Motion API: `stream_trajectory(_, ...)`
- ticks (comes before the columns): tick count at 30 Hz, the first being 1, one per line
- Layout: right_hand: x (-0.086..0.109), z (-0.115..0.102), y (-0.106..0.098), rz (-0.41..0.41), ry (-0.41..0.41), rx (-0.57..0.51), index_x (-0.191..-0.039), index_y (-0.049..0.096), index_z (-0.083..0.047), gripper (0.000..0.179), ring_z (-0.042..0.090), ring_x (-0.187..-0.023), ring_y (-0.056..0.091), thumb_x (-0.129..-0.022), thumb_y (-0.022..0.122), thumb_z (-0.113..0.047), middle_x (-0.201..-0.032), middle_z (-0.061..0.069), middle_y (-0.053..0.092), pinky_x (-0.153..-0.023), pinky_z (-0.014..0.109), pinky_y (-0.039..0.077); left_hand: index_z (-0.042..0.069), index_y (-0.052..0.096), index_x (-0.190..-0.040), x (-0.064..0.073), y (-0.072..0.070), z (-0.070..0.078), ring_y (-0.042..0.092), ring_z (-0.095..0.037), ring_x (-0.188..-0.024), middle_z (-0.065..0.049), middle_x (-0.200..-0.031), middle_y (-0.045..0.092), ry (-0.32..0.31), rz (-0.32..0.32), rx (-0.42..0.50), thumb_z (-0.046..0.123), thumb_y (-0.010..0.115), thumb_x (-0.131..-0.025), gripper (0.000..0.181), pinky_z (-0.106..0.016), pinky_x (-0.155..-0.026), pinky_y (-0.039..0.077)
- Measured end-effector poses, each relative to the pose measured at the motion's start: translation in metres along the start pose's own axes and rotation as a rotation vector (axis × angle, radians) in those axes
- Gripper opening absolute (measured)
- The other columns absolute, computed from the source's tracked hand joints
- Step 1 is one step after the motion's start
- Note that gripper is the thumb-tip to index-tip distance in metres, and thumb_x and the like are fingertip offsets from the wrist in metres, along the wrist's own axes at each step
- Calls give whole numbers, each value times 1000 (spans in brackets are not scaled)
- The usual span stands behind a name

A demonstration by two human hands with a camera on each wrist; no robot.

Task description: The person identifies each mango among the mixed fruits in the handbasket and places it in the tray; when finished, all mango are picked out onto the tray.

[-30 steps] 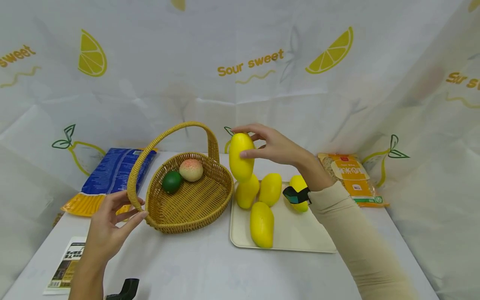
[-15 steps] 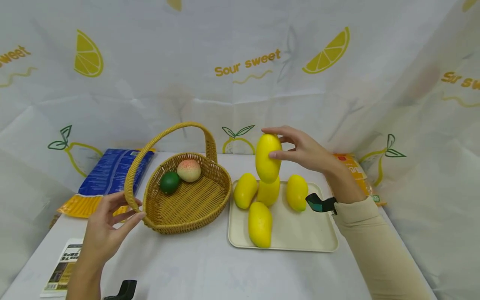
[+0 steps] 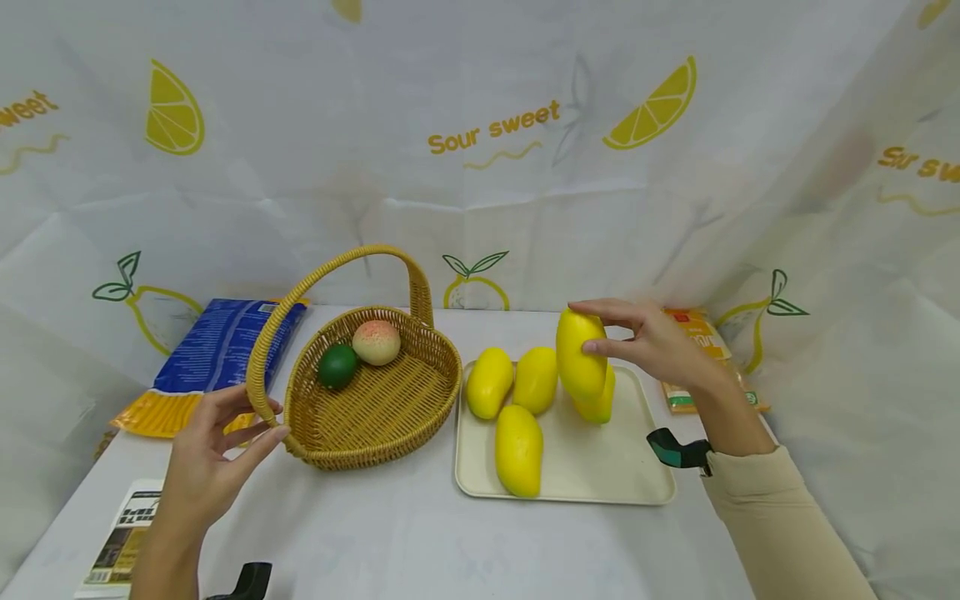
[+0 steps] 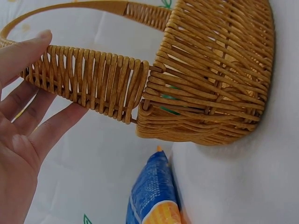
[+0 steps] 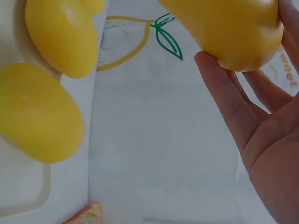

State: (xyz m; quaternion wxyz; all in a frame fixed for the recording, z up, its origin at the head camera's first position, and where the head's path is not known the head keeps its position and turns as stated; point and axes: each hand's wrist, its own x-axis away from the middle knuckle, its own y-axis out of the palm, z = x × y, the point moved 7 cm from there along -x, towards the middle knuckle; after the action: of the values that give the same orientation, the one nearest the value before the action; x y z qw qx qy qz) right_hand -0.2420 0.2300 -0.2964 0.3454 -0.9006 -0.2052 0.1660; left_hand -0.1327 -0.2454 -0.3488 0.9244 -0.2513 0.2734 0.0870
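My right hand (image 3: 660,346) holds a yellow mango (image 3: 580,358) upright by its upper part, thumb on the near side. It hangs over the right part of the cream tray (image 3: 592,467), overlapping another mango (image 3: 598,408) there. Three more mangoes lie at the tray's left, including the front one (image 3: 519,450). In the right wrist view the held mango (image 5: 233,28) fills the top. My left hand (image 3: 210,462) pinches the lower end of the handle (image 4: 88,79) of a wicker basket (image 3: 375,458). Inside sit a peach (image 3: 377,342) and a dark green, egg-shaped item (image 3: 337,367).
Behind the left hand lies a blue and orange bag (image 3: 210,342). A white printed packet (image 3: 123,542) is at the front left. Partly behind my right forearm is an orange food packet (image 3: 701,333). A white patterned curtain (image 3: 337,125) closes off the back.
My right hand has carried the mango rightward across the tray, from beside the basket to the right-hand mango, and lowered it. The left hand keeps its place on the basket handle.
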Motion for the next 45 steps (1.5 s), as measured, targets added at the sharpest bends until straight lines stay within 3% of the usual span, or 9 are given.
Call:
stream_trajectory(4, 14, 14, 6, 18, 15, 3, -144, 60, -17, 50, -11, -127, 49, -96, 71, -15, -148, 9, 59, -105, 7, 41, -10, 53, -129, 0, 0, 0, 63, 4, -104, 17, -109, 65, 30, 2, 16, -29, 76, -68, 68, -4, -84, 55)
stream_trajectory(6, 21, 21, 11, 23, 42, 6, -144, 60, -18, 49, -11, -126, 48, -96, 71, -17, -148, 8, 59, -107, 13, 44, -10, 53, -129, 0, 0, 0, 63, 4, -104, 17, -109, 65, 41, 2, 23, -29, 75, -67, 68, -5, -84, 55)
stream_trajectory(11, 37, 40, 31, -5, 137, -10, -143, 60, -24, 49, 12, -132, 52, -96, 72, -26, -149, 4, 58, -113, 50, 46, -9, 54, -130, -1, 0, 1, 63, 5, -105, 16, -109, 64, 38, 0, 17, -29, 76, -68, 69, -5, -85, 55)
stream_trajectory(13, 42, 45, 42, -26, 165, -18, -143, 60, -26, 50, 23, -136, 51, -95, 73, -29, -150, 4, 56, -113, 59, 44, -8, 54, -130, -1, 0, 1, 63, 5, -105, 16, -109, 64, 32, 1, 11, -28, 76, -68, 69, -4, -85, 54)
stream_trajectory(16, 48, 49, 56, -49, 186, -13, -142, 61, -26, 51, 29, -136, 51, -93, 75, -33, -151, 3, 56, -112, 58, 46, -8, 54, -130, -1, 0, 1, 63, 6, -105, 17, -109, 64, 28, 2, 5, -28, 76, -68, 68, -4, -85, 54)
stream_trajectory(25, 56, 56, 80, -73, 221, -39, -141, 61, -19, 55, 26, -127, 55, -91, 76, -36, -146, 1, 61, -110, 56, 46, -9, 54, -129, 1, 0, 0, 63, 5, -104, 18, -109, 64, 18, 8, 9, -28, 76, -68, 67, -4, -84, 54)
stream_trajectory(33, 58, 59, 89, -73, 224, 39, -139, 63, -20, 56, 16, -113, 58, -90, 76, -42, -139, -2, 66, -102, 43, 54, -10, 53, -129, 1, 0, 0, 63, 5, -104, 18, -110, 64, 30, 5, 8, -28, 76, -68, 68, -4, -85, 54)
stream_trajectory(39, 57, 56, 93, -76, 210, 78, -138, 64, -19, 56, 18, -118, 61, -89, 77, -43, -139, -2, 67, -102, 37, 56, -9, 54, -130, 1, 0, 0, 63, 5, -105, 18, -110, 64, 33, 9, 10, -29, 76, -67, 69, -4, -85, 54)
stream_trajectory(45, 59, 56, 96, -83, 233, 93, -140, 63, -18, 56, 25, -125, 63, -90, 76, -41, -142, 3, 65, -106, 48, 55, -10, 53, -129, 0, 0, 1, 63, 5, -105, 18, -111, 63, 26, 7, 8, -28, 76, -68, 67, -4, -85, 54)
